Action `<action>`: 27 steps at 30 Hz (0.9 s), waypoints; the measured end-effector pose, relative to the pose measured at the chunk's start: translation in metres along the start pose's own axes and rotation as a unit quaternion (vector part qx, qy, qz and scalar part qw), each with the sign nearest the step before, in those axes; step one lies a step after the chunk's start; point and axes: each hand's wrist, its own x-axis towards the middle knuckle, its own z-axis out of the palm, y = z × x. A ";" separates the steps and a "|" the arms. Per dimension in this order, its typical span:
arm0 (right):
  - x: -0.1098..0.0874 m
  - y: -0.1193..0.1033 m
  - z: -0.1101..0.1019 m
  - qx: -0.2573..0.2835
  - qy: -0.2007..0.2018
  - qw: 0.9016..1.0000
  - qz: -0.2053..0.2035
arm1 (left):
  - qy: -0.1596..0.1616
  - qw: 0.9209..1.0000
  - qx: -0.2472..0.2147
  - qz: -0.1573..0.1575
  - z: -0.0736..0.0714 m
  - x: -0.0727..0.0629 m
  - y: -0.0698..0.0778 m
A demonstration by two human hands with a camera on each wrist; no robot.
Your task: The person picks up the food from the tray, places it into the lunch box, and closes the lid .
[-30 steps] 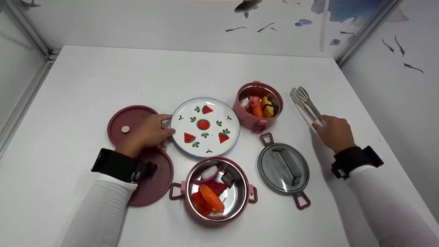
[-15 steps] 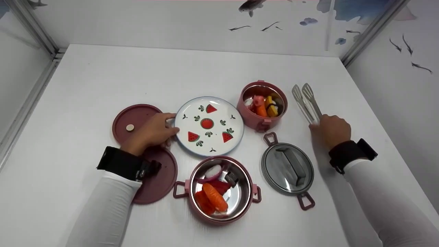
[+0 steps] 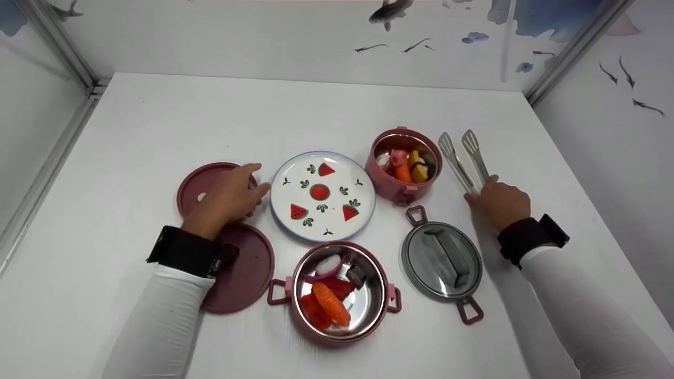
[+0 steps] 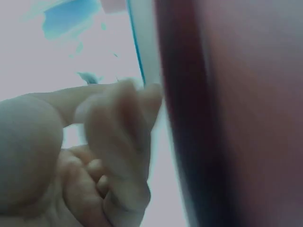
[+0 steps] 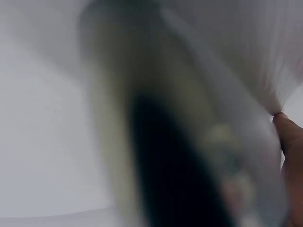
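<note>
My left hand (image 3: 229, 197) hovers over the upper dark red lid (image 3: 190, 181); its thumb and forefinger are spread just left of the white plate (image 3: 295, 176) with watermelon pictures, a small gap apart. The left wrist view catches loosely bent fingers (image 4: 118, 146), blurred, with nothing between them. On the right, my right hand (image 3: 500, 202) grips the handle end of metal tongs (image 3: 477, 157), whose slotted tips stand spread beside the small pink pot (image 3: 387, 188). That pot contains toy-like food pieces, orange, yellow and white. The right wrist view is mostly blur.
A larger pink pot (image 3: 329, 343) with two handles stands in front of the plate, holding an orange carrot-like piece, an onion slice and red and dark pieces. Right of it lies a grey glass lid (image 3: 424, 258). Another dark red lid (image 3: 245, 273) lies under the left wrist.
My left hand has let go of the plate's left edge and drawn back slightly left. In the right hand the tongs' arms have spread wider and the hand has shifted left.
</note>
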 end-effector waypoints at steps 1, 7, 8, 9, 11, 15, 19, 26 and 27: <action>-0.001 0.000 0.001 0.002 -0.005 1.000 0.002 | 0.021 1.000 0.019 -0.002 -0.006 -0.002 -0.001; -0.004 0.001 0.000 0.019 -0.018 1.000 0.003 | 0.110 0.985 0.130 -0.038 -0.040 -0.014 -0.033; -0.004 0.001 0.000 0.022 -0.018 1.000 0.002 | 0.114 0.982 0.145 -0.048 -0.044 -0.015 -0.040; -0.004 0.001 0.000 0.026 -0.016 1.000 0.002 | 0.116 0.979 0.157 -0.057 -0.047 -0.016 -0.047; -0.004 0.001 0.000 0.027 -0.017 0.999 0.001 | 0.106 0.978 0.165 -0.070 -0.053 -0.019 -0.058; -0.004 0.003 -0.001 0.034 -0.034 0.999 0.005 | 0.070 0.983 0.148 -0.082 -0.060 -0.022 -0.073; -0.004 0.005 -0.002 0.039 -0.049 0.998 0.012 | 0.031 0.987 0.133 -0.089 -0.063 -0.023 -0.079; -0.003 0.007 0.000 0.036 -0.041 0.998 0.010 | 0.014 0.993 0.086 -0.085 -0.062 -0.021 -0.092; -0.003 0.007 0.001 0.036 -0.038 0.999 0.009 | 0.014 0.993 0.081 -0.083 -0.062 -0.020 -0.093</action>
